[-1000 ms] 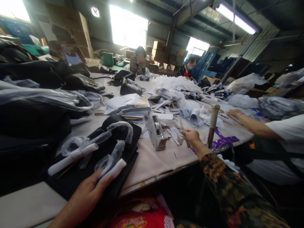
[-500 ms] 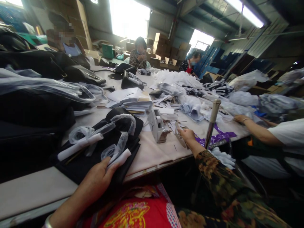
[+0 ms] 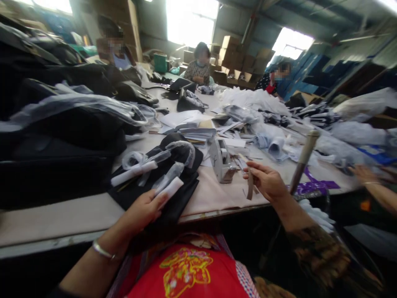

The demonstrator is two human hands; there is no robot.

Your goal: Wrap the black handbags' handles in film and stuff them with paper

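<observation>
On the worktop (image 3: 214,194), left of the frame's centre, a black bag (image 3: 187,194) is laid flat, its curved strap (image 3: 186,147) covered in clear film. The near white roll (image 3: 172,188) is pinched between thumb and fingers of the left hand (image 3: 145,209) at the bag's lower edge; a second white roll (image 3: 133,174) is seen farther left on it. Right of centre, a brown strip (image 3: 249,186) is pinched by the fingertips of the right hand (image 3: 271,182), well apart from the bag, with the tape dispenser (image 3: 222,161) standing between.

The covering of the strap appears to be done. No brown strip can be made out on the bag, so that piece seems not to have been placed anywhere. Whether the black bags (image 3: 56,161) piled at the left are finished cannot be told.
</observation>
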